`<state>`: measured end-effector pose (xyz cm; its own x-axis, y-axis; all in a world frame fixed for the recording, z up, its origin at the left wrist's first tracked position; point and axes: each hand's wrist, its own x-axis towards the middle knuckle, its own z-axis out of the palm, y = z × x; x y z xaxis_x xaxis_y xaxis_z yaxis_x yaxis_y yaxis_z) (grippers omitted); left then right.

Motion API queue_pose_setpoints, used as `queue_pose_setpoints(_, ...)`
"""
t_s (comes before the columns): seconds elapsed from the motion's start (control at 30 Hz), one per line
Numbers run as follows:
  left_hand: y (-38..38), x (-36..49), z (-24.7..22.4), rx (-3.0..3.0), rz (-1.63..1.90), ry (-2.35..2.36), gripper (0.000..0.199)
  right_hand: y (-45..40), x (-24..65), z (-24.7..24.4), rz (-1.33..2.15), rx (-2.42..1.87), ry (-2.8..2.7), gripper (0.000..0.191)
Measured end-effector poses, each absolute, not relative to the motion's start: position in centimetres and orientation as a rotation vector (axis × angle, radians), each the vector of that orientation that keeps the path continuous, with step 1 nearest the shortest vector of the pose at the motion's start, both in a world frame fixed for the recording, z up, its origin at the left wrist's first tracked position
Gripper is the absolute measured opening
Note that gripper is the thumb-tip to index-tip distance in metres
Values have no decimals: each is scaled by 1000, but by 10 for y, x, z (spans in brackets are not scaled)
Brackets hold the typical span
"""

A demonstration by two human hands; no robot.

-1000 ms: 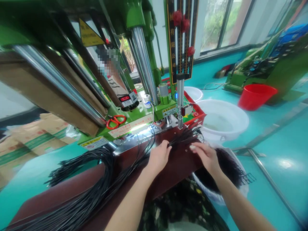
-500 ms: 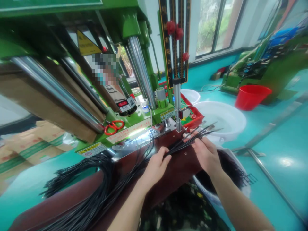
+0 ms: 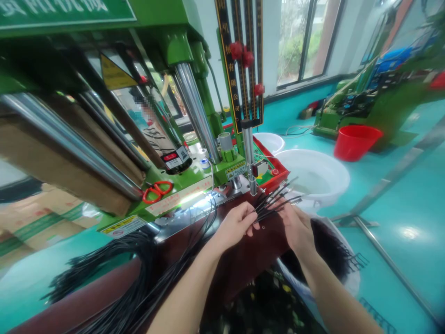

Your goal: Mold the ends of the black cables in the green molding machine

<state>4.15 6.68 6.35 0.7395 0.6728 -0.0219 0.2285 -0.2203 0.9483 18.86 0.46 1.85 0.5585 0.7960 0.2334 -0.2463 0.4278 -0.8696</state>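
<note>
Several black cables run in a bundle over the dark red table. My left hand is closed round the bundle close to its ends, which fan out to the upper right. Beside those ends is my right hand, its fingers pointing up and touching the cables; how firmly it holds them is hidden. Another thick bunch of black cables loops over the table's left part.
A green machine with steel columns stands in front, red-handled scissors on its ledge. A red control box, a white tub, a red bucket and a white bin of black parts are right. Behind the machine is a person.
My left hand has slid right along the bundle, nearer the cable ends and my right hand. The cable ends are spread more widely. The whole view has shifted slightly.
</note>
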Motion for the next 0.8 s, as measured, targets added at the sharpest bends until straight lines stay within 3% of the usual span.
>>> queue_pose_setpoints(0.3,64,41,61,1704,384,697,18,4,190,27,660,-654,-499,12)
queue_pose_setpoints(0.57,34,49,17,1631,115,631,9,-11,206,-1,1220,-710,-496,18)
queue_pose_setpoints(0.8,31,52,8,2019,183,622,18,-23,221,-31,1339,-805,-587,27)
